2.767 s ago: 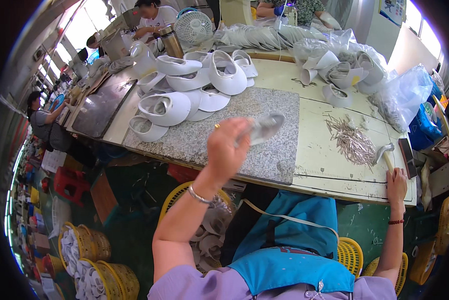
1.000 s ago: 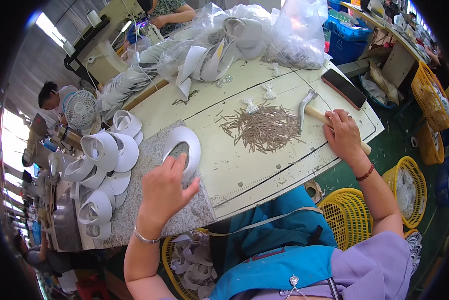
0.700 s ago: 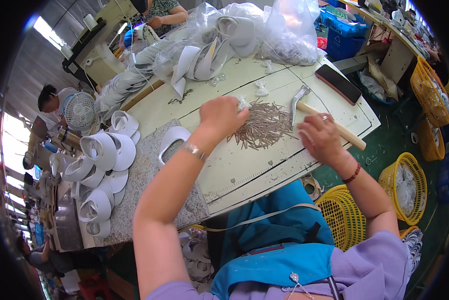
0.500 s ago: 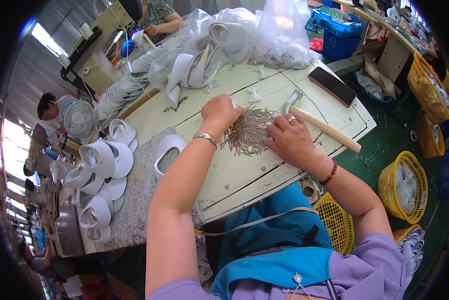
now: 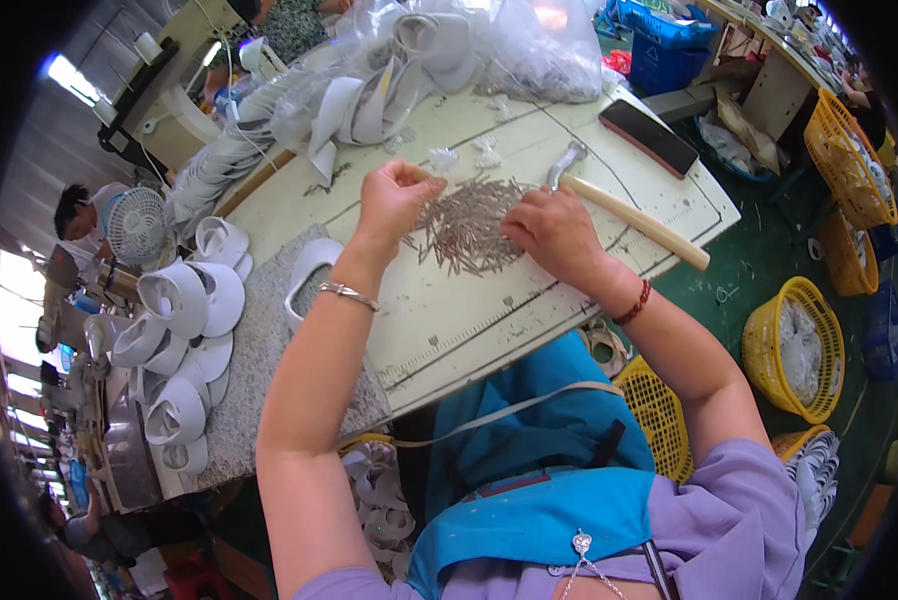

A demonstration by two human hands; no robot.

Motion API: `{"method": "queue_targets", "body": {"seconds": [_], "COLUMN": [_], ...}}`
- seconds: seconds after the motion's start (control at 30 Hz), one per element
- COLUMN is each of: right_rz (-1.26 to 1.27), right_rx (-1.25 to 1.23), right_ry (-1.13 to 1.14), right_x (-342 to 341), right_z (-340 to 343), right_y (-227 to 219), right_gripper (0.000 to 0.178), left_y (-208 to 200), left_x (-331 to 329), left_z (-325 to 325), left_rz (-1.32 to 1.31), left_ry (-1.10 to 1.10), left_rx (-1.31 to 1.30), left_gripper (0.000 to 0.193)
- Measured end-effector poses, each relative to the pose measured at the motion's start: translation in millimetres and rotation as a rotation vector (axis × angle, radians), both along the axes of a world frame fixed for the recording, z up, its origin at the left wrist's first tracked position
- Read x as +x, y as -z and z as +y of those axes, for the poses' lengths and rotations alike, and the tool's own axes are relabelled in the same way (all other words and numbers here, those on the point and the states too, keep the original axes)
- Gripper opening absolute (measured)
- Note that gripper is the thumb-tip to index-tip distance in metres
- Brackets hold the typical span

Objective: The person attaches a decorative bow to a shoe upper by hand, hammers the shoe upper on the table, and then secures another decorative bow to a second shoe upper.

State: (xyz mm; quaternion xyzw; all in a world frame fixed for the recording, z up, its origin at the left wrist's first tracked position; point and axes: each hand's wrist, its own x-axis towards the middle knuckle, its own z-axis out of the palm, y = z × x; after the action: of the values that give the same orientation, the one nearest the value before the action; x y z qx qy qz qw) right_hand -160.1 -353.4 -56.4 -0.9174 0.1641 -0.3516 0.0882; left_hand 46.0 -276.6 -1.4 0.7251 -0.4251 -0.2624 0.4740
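Evidently a few nails were pinched in the left hand [image 5: 394, 195] over the nail pile [image 5: 466, 222] mid-table, the right hand [image 5: 552, 228] curled beside it, where pricked fingertips or scattered nails were risked.

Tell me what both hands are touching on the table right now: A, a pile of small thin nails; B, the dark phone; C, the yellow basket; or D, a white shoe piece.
A: the left hand and the right hand both rest on the pile of small thin nails, beside the wooden-handled hammer.
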Motion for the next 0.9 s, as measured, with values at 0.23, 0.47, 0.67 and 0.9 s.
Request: {"method": "queue_targets", "body": {"seconds": [0.23,0.47,0.67,0.9], "right_rz": [-0.039,-0.22,-0.346,-0.33], "right_rx": [0.141,0.324,0.879,0.932], "right_ry": [0.023,-0.06,-0.179,-0.147], "right_x": [2.7,1.7,-0.1,3.8], "right_z": [4.0,19.8,67.8,84.9], "right_y": [2.5,-6.0,-29.9,-26.2], "right_gripper": [0.007,0.009,0.012,0.016], "left_y": [5.8,23.2,26.6,24.8], "left_x": [-32.2,-48.3,-63.8,-86.6], "left_z": [51.4,79.4,89.7,100.6], "left_rz": [0.725,1.037,0.833,0.927], "left_ry": [0.125,0.088,-0.049,-0.018], "left_rx": [-0.107,-0.211,-0.277,-0.446], "left_gripper": [0.023,0.024,0.021,0.016]}}
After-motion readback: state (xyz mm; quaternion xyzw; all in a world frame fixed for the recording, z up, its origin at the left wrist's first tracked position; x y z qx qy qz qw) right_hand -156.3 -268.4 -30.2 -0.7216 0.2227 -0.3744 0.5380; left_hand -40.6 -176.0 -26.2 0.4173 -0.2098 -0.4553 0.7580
